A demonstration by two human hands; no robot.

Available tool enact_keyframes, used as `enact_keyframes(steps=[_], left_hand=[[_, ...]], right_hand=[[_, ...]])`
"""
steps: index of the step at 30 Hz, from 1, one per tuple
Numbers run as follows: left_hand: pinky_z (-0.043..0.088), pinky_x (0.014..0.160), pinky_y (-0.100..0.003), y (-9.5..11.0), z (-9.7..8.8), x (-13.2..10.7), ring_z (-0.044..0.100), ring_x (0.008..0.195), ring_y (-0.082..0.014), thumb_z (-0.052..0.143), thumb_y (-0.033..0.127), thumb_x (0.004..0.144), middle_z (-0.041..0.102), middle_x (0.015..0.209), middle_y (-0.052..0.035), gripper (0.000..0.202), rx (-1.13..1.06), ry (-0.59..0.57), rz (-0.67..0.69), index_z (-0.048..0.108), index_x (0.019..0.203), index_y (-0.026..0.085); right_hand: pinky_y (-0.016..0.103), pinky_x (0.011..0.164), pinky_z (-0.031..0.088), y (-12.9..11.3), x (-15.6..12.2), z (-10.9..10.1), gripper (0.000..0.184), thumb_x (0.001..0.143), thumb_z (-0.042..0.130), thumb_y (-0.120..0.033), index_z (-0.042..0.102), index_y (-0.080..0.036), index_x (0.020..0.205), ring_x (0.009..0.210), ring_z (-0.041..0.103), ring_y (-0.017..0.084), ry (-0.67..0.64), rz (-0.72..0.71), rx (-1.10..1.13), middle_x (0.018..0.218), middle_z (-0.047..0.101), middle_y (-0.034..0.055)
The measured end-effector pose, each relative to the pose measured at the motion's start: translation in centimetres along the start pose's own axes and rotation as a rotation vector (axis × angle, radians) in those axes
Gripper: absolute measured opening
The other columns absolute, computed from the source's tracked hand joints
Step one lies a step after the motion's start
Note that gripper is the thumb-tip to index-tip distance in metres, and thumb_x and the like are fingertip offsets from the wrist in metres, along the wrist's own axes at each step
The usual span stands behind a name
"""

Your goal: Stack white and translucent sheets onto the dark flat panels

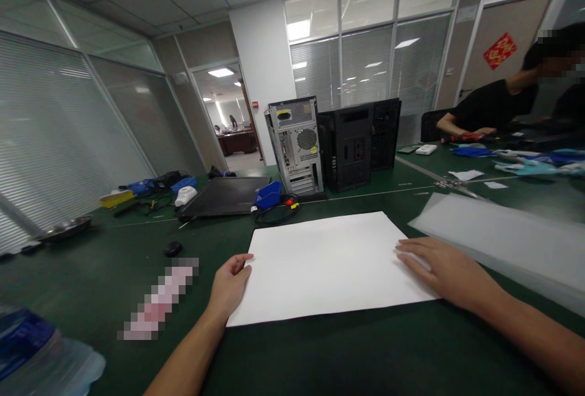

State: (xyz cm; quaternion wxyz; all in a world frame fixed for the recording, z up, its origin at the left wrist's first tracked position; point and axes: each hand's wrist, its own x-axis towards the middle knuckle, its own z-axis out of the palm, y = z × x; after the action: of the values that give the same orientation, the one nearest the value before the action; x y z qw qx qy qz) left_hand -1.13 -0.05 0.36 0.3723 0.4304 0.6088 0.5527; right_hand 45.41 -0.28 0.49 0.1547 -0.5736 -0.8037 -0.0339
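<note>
A large white sheet of paper [322, 268] lies on the dark green table in front of me. At its left edge is my left hand [231, 283], with the index finger and thumb bent onto the paper's border; its other fingers are hidden. Over the right edge rests my right hand [439, 268], fingers stretched out and lying on the paper.
Behind the paper stand a silver computer case [297, 146] and a black case [350, 146]. A black flat panel [223, 195] and a blue tool [268, 195] lie nearby. Translucent sheeting [512, 237] is at right, a bottle [41, 353] at left. A co-worker [498, 103] sits opposite.
</note>
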Motion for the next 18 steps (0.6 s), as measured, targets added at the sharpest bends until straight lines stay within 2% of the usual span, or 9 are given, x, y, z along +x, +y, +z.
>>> enact_keyframes(steps=[4,6,9,11,13,15,18], left_hand=[[0.040,0.057,-0.023,-0.1,0.0,0.1,0.058,0.061,-0.0124,0.070,0.027,0.055,0.068,0.075,-0.0013,0.035,-0.016,0.004,-0.006,0.068,0.087,0.015],[0.040,0.056,-0.024,0.0,0.0,0.1,0.057,0.059,-0.0120,0.070,0.028,0.054,0.067,0.075,-0.0005,0.035,-0.022,0.014,-0.026,0.068,0.087,0.015],[0.040,0.057,-0.024,0.3,0.2,-0.1,0.057,0.061,-0.0127,0.069,0.024,0.053,0.069,0.078,-0.0015,0.035,-0.011,0.019,-0.036,0.068,0.087,0.015],[0.041,0.059,-0.024,0.5,0.3,-0.2,0.059,0.066,-0.0139,0.067,0.021,0.051,0.070,0.083,-0.0034,0.035,-0.006,0.017,-0.030,0.068,0.086,0.015],[0.041,0.061,-0.024,0.7,0.4,-0.3,0.060,0.069,-0.0146,0.066,0.021,0.051,0.071,0.085,-0.0045,0.035,-0.007,0.017,-0.028,0.067,0.085,0.016],[0.041,0.061,-0.024,0.7,0.4,-0.3,0.060,0.069,-0.0143,0.066,0.022,0.051,0.071,0.085,-0.0043,0.035,-0.004,0.019,-0.029,0.067,0.086,0.016],[0.040,0.060,-0.023,0.6,0.3,-0.3,0.058,0.066,-0.0133,0.066,0.022,0.051,0.071,0.083,-0.0037,0.035,0.006,0.022,-0.033,0.067,0.086,0.015]], right_hand=[[0.051,0.101,0.038,4.9,0.1,0.0,0.054,0.089,0.035,-0.058,0.064,-0.024,0.120,0.120,0.049,0.030,0.070,0.189,-0.095,0.129,0.056,0.0074],[0.056,0.097,0.038,7.2,-0.2,0.1,0.064,0.086,0.037,-0.062,0.059,-0.018,0.127,0.123,0.044,0.038,0.067,0.305,-0.146,0.134,0.051,0.0160],[0.059,0.084,0.043,9.3,-0.8,0.3,0.077,0.082,0.035,-0.070,0.057,-0.013,0.129,0.114,0.049,0.045,0.020,0.447,-0.183,0.131,0.049,0.0247],[0.056,0.078,0.045,9.6,-1.0,0.3,0.077,0.082,0.033,-0.071,0.058,-0.013,0.127,0.107,0.054,0.043,-0.008,0.446,-0.172,0.128,0.053,0.0242],[0.050,0.078,0.045,9.3,-0.9,0.0,0.068,0.086,0.031,-0.065,0.060,-0.016,0.123,0.103,0.057,0.038,-0.017,0.417,-0.163,0.123,0.058,0.0196],[0.045,0.073,0.046,8.8,-0.7,-0.4,0.059,0.089,0.028,-0.058,0.063,-0.019,0.117,0.093,0.061,0.033,-0.010,0.410,-0.162,0.110,0.064,0.0168],[0.042,0.060,0.043,7.8,-0.7,-1.2,0.055,0.091,0.026,-0.051,0.062,-0.018,0.115,0.074,0.062,0.030,0.035,0.453,-0.179,0.094,0.067,0.0172]])
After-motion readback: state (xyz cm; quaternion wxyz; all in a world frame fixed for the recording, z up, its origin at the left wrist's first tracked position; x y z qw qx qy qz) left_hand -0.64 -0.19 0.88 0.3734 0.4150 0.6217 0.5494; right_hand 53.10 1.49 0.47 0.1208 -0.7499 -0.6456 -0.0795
